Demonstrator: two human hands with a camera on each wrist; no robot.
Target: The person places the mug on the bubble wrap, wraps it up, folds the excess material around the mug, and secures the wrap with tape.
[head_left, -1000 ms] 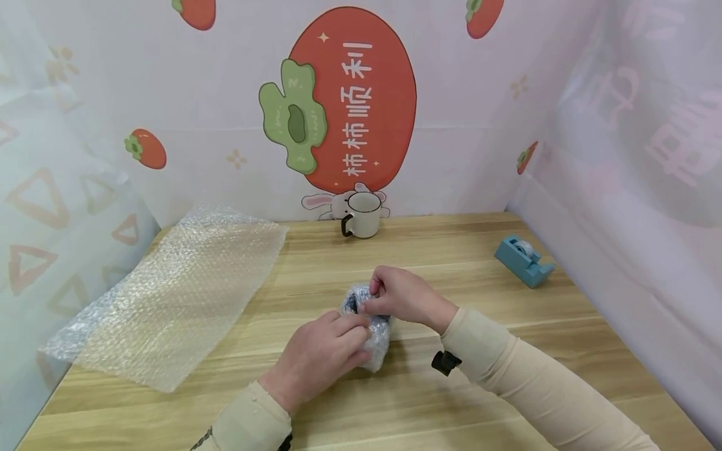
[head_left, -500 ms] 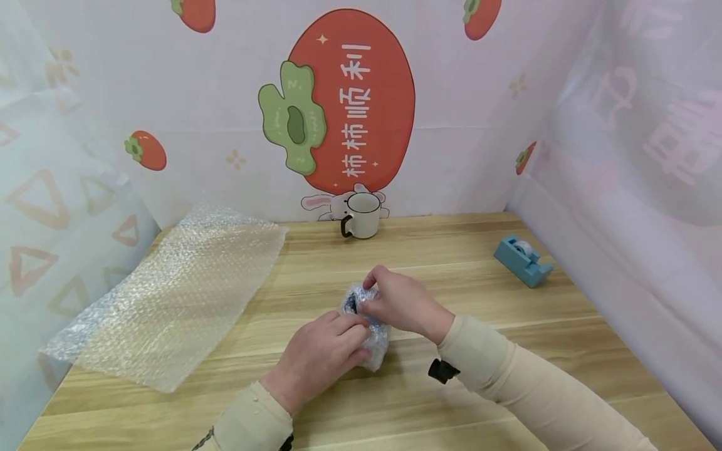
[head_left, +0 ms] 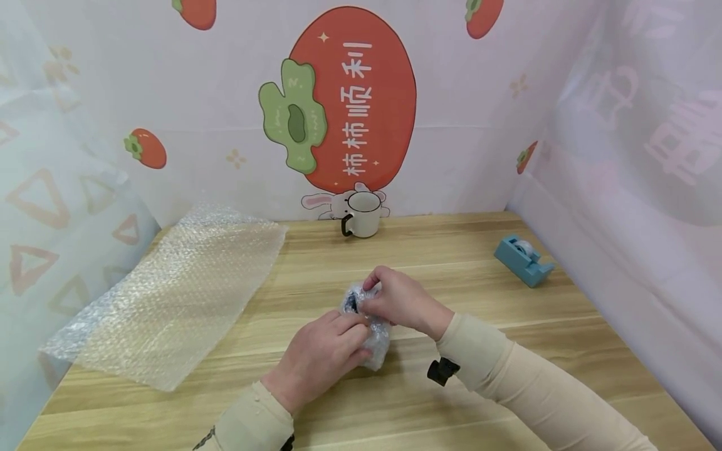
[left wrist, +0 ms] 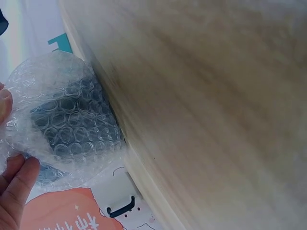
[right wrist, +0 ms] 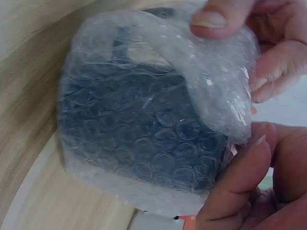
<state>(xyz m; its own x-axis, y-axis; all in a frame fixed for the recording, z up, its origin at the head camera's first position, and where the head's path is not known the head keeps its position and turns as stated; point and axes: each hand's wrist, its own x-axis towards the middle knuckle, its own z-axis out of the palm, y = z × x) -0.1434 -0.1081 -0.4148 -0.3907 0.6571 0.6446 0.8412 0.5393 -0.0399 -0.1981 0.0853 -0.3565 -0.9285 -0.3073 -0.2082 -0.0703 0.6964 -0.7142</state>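
Note:
A dark blue object, its kind not clear, is wrapped in bubble wrap [head_left: 378, 344] near the middle of the table. Through the clear bubbles its dark surface [right wrist: 139, 124] shows in the right wrist view, with a paler patch near the top under a folded flap of wrap [right wrist: 216, 91]. My left hand [head_left: 318, 357] grips the near left side of the bundle. At the top, my right hand [head_left: 406, 304] pinches the wrap between thumb and fingers. The left wrist view shows the bundle [left wrist: 72, 120] from another side. Both hands cover part of it.
A large loose sheet of bubble wrap [head_left: 186, 294] lies flat at the left. At the back stands a white mug [head_left: 366, 216] with a black handle. A blue tape dispenser [head_left: 521, 260] sits at the right of the wooden table [head_left: 451, 244].
My right hand has shifted very slightly left, its fingers still at the top of the wrap. The left hand stays where it was on the bundle.

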